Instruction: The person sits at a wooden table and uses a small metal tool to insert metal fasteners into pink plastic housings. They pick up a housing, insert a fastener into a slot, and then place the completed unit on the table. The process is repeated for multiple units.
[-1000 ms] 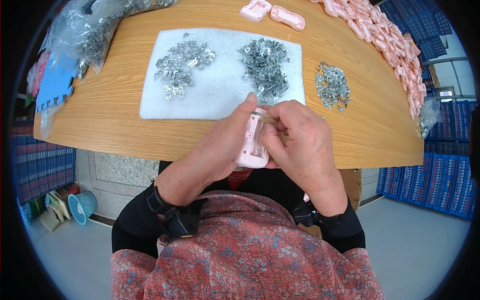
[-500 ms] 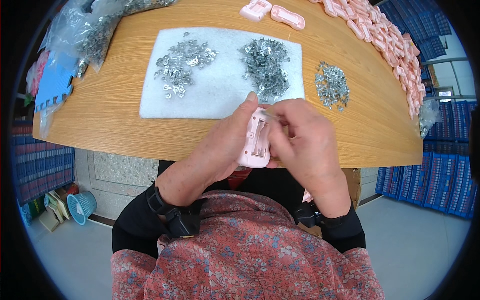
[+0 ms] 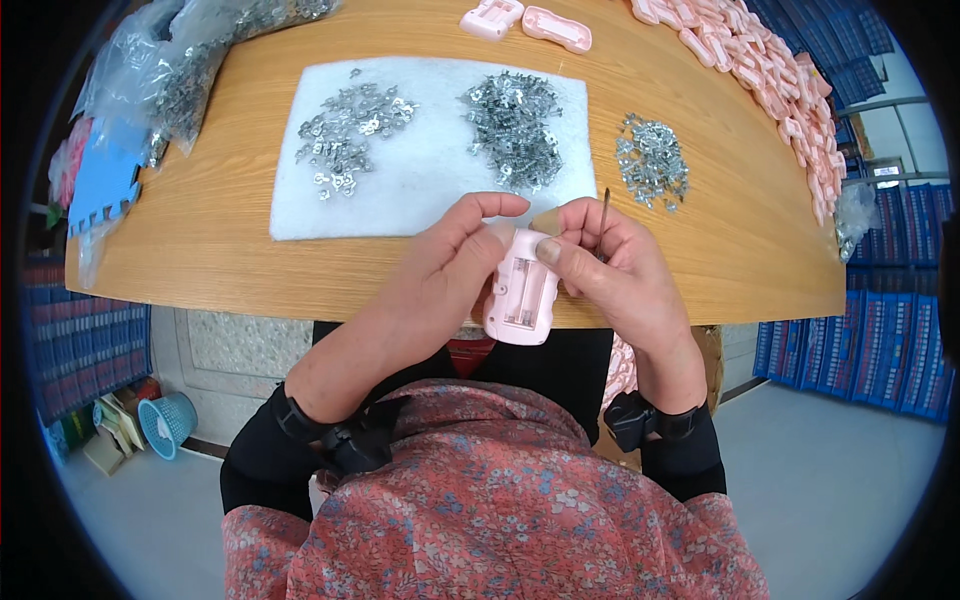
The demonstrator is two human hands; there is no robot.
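Note:
A pink plastic battery casing is held upright above the table's front edge, its long battery slot facing up with metal contacts at the ends. My left hand grips its left side, thumb near the top corner and index finger stretched above it. On the upper right, my right hand pinches the casing between thumb and fingers. A thin dark metal tool sticks up from between the right fingers; its kind is unclear. Beyond the hands, a white foam mat bears two heaps of small metal contacts.
Another pile of small metal parts lies right of the mat. Pink casings are heaped along the far right edge, and two pink shells lie at the back. Plastic bags of metal parts rest at left, near a blue foam piece.
The right hand has swung its thin tool away from the casing's top and now pinches the casing. My left index finger has lifted, and the casing sits slightly lower.

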